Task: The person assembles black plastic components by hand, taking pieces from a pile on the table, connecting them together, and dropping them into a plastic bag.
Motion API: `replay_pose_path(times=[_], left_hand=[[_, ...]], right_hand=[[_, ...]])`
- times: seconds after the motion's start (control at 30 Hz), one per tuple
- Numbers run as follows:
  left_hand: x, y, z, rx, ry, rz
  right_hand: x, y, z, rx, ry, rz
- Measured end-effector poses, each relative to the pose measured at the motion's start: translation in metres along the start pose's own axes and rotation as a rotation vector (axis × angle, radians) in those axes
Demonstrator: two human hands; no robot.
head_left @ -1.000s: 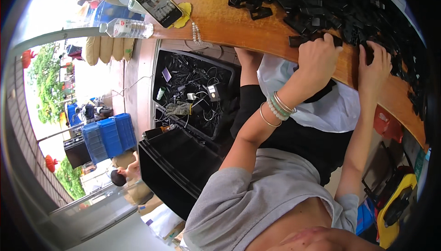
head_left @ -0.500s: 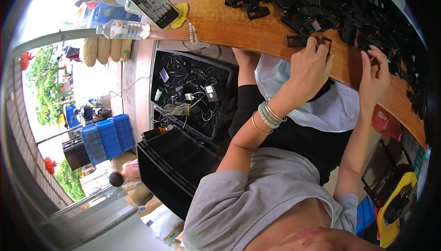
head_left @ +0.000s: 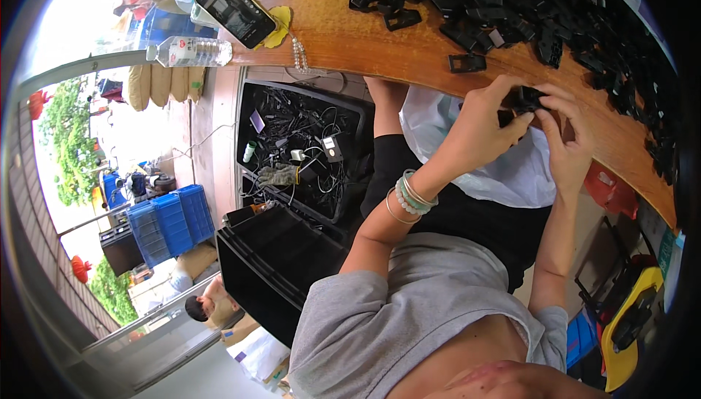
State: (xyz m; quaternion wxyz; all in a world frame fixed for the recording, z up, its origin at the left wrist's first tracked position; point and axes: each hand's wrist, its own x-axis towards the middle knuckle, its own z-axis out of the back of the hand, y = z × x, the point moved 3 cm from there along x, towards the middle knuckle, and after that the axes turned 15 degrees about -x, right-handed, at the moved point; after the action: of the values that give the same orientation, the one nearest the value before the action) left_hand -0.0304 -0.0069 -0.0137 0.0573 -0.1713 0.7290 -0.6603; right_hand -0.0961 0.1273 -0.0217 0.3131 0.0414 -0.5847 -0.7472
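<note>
Pinches a small black part [head_left: 530,98] with the left hand [head_left: 483,123] and the right hand [head_left: 569,135], close to the front edge of the wooden table [head_left: 328,27]. Has a loose black piece [head_left: 475,63] lying near on the wood, a big black heap [head_left: 504,12] farther back, and a phone [head_left: 235,9] far to the left.

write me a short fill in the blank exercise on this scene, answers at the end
1. The left hand and right hand hold a small part coloured ____.
2. The beaded bracelet is on the ____ arm.
3. The shirt is coloured ____.
4. The leaf-shaped thing beside the phone is coloured ____.

Missing words: black; left; grey; yellow.
</note>
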Motion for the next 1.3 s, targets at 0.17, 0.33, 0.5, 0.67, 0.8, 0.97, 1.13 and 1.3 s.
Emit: replay_pose_path(times=[0.17,0.33,0.5,0.67,0.8,0.97,1.13,1.3], left_hand=[[0.0,-0.005,0.002,-0.201,0.038,0.218],[-0.002,-0.01,-0.009,-0.129,0.09,0.111],[-0.01,-0.011,-0.019,-0.053,0.072,-0.101],[-0.032,0.0,-0.009,0.303,0.117,-0.211],[-0.015,0.002,0.013,0.541,0.065,-0.342],[0.017,-0.015,0.025,1.012,-0.247,-0.383],[0.011,-0.007,0.037,0.995,-0.024,-0.111],[0.013,-0.008,0.019,0.686,-0.048,-0.141]], right_hand=[[0.003,0.01,0.012,-0.214,0.024,0.147],[-0.005,0.015,0.016,-0.148,-0.01,0.126],[-0.014,0.015,0.006,-0.027,-0.059,-0.108],[-0.017,0.009,0.023,-0.268,0.101,-0.005],[0.003,0.0,0.033,-0.464,0.003,0.006],[0.041,-0.019,0.033,-0.725,-0.219,0.037],[0.048,-0.028,0.016,-1.023,-0.154,0.23],[0.036,-0.015,0.008,-1.019,-0.148,0.24]])
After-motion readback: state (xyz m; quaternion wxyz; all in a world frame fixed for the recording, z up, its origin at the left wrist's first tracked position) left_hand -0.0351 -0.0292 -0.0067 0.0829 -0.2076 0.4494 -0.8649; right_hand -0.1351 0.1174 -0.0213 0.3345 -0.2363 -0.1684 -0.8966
